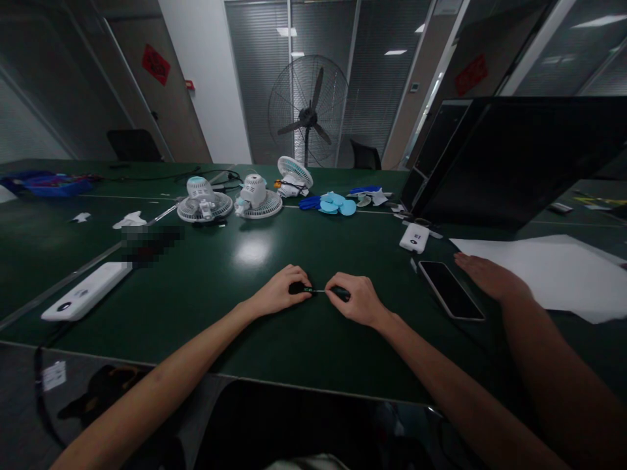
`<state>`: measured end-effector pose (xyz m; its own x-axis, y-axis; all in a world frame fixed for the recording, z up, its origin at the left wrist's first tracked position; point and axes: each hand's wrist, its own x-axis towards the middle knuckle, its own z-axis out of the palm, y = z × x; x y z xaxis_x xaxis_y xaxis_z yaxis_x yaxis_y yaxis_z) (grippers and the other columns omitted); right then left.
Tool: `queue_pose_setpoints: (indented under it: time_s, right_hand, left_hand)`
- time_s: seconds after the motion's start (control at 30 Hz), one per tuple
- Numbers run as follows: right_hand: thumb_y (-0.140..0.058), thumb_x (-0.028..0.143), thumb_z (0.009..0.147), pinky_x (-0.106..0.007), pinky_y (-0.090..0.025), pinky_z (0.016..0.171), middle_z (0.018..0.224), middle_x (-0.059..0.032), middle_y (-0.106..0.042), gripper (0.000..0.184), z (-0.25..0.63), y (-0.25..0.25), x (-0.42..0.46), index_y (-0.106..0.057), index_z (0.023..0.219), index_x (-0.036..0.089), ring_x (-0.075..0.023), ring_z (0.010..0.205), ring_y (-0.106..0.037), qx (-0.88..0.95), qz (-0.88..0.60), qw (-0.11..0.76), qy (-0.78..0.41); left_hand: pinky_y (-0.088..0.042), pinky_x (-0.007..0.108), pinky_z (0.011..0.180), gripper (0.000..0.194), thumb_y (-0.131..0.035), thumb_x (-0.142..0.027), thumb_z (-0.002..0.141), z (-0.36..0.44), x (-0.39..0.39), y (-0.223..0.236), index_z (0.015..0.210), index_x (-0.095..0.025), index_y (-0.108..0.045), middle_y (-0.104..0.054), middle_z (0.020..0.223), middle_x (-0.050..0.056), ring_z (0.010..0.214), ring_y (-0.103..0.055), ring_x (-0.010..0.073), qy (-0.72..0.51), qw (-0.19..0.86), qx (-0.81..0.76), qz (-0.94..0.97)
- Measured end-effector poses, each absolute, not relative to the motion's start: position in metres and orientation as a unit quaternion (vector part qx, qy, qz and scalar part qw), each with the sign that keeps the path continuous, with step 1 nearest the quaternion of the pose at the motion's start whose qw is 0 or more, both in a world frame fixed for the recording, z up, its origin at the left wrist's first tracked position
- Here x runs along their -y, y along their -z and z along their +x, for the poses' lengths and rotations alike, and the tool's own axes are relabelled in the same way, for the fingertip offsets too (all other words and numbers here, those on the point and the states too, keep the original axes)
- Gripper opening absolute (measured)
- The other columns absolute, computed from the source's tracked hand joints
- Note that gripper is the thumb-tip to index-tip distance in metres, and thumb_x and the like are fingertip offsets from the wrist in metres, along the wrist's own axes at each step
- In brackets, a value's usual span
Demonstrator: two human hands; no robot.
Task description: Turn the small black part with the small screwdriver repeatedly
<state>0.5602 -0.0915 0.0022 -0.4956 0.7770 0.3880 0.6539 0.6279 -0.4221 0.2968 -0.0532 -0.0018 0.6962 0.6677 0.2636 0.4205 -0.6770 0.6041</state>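
My left hand (280, 290) and my right hand (356, 300) rest close together on the dark green table (206, 287), near its front edge. Both are closed. My left fingers pinch a small black piece with a green mark (302, 288). In my right fingers is a short black handle (341, 294). A thin metal shaft (319, 291) runs between the two pieces, like a small screwdriver. I cannot tell whether they are one tool or two parts.
Another person's hand (490, 277) lies flat at the right, beside a black phone (450, 289) and white paper (548, 267). A white device (414, 237), a dark monitor (514, 163), small desk fans (204, 201), blue fan blades (336, 204) and a white power strip (85, 292) lie around.
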Motion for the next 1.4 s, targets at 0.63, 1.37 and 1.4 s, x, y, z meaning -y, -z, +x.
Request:
queue_pose_setpoints:
  time_s: [0.63,1.37,1.4]
  right_hand:
    - [-0.063,0.025,0.098,-0.032,-0.051,0.078,0.096,-0.0030,-0.072,0.006,0.549,0.002,0.086,-0.068,0.099,0.023,-0.0191,0.085,-0.067,0.841,-0.399,0.341,-0.135]
    - [-0.063,0.025,0.098,-0.033,-0.053,0.078,0.096,-0.0030,-0.071,0.007,0.558,0.004,0.085,-0.069,0.099,0.021,-0.0182,0.084,-0.067,0.839,-0.398,0.339,-0.153]
    - [-0.063,0.025,0.098,-0.033,-0.053,0.078,0.096,-0.0032,-0.071,0.007,0.558,0.004,0.085,-0.069,0.099,0.021,-0.0182,0.084,-0.067,0.839,-0.396,0.338,-0.156]
  left_hand:
    - [-0.045,0.040,0.102,0.021,-0.066,-0.036,0.095,0.297,0.053,0.003,0.108,-0.020,-0.071,-0.062,0.116,0.008,0.113,-0.057,0.0231,-0.229,0.259,-0.291,0.892]
    - [-0.049,0.032,0.092,0.045,-0.058,-0.038,0.092,0.034,-0.016,0.016,0.125,-0.009,-0.067,-0.064,0.116,0.012,0.100,-0.064,0.0238,-0.232,0.050,-0.722,0.650]
    - [-0.049,0.031,0.092,0.045,-0.059,-0.038,0.092,0.033,-0.014,0.016,0.126,-0.010,-0.067,-0.064,0.117,0.011,0.100,-0.064,0.0231,-0.232,0.049,-0.728,0.644]
